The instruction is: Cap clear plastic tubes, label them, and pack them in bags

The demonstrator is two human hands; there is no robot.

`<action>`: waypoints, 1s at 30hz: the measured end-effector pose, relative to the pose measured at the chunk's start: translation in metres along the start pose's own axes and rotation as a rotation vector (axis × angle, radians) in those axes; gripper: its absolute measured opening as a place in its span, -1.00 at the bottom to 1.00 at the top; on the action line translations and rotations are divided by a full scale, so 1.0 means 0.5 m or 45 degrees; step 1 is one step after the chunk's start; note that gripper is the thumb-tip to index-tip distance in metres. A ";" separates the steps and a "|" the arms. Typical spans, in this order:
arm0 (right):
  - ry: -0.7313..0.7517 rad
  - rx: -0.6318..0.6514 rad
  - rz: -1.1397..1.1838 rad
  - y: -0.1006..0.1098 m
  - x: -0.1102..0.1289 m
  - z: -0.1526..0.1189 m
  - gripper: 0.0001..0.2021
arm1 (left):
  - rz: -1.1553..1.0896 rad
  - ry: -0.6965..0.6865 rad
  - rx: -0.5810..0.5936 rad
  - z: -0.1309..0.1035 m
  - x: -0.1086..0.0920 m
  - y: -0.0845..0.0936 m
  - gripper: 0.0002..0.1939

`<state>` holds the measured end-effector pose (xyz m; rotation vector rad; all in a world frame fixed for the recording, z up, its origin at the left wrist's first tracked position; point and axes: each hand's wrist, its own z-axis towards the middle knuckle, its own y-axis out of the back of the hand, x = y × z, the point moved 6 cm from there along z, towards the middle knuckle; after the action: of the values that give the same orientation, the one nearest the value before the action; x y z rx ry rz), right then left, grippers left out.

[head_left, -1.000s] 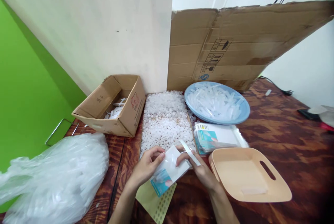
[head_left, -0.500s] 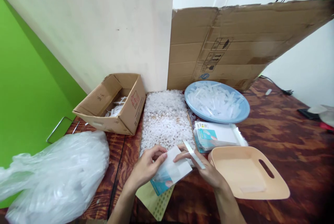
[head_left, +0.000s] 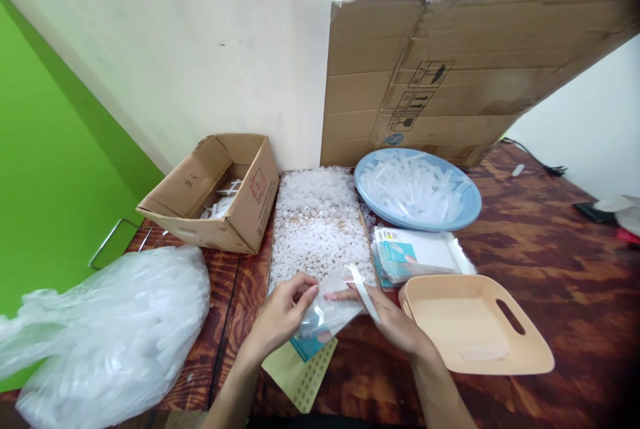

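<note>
My left hand pinches the edge of a clear plastic bag between thumb and fingers. Inside its lower end shows a teal printed card. From the other side, my right hand reaches into the bag's mouth with fingers stretched out to the left. A white strip along the bag's flap lies across the back of those fingers. Below the bag rests a pale yellow sheet with rows of round dots. Just beyond both hands, a shallow tray holds small white and clear plastic pieces.
At the left stand a cardboard box with white pieces inside and a full plastic sack. To the right are a blue basin of clear strips, a stack of bagged cards and a peach tray. A large cardboard sheet leans behind.
My right fingers have gone deeper into the bag, which is now spread wider. The white strip has bent over the hand. The view has tilted slightly.
</note>
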<state>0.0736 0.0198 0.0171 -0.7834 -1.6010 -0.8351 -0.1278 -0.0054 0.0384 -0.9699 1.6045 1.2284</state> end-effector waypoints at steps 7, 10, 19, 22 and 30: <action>0.069 -0.587 0.009 0.092 -0.023 -0.011 -0.54 | -0.263 0.102 -0.107 0.004 0.050 0.010 -0.58; 0.150 -0.475 0.119 0.066 -0.026 -0.013 -0.57 | -0.295 0.107 -0.081 0.004 0.053 0.002 -0.56; 0.218 -0.345 0.646 -0.017 -0.022 -0.007 -0.45 | -0.431 0.139 -0.116 0.002 0.072 -0.016 -0.52; 0.117 -0.287 0.559 -0.028 -0.024 0.003 -0.55 | -0.505 0.183 -0.150 -0.002 0.081 -0.021 -0.47; 0.141 -0.659 0.574 0.001 -0.060 0.013 -0.62 | -0.628 0.288 0.103 -0.041 0.110 -0.061 -0.44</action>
<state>0.0758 0.0237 -0.0131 -1.3782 -1.0508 -0.9453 -0.1205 -0.0356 -0.0198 -1.3884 1.4470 0.7303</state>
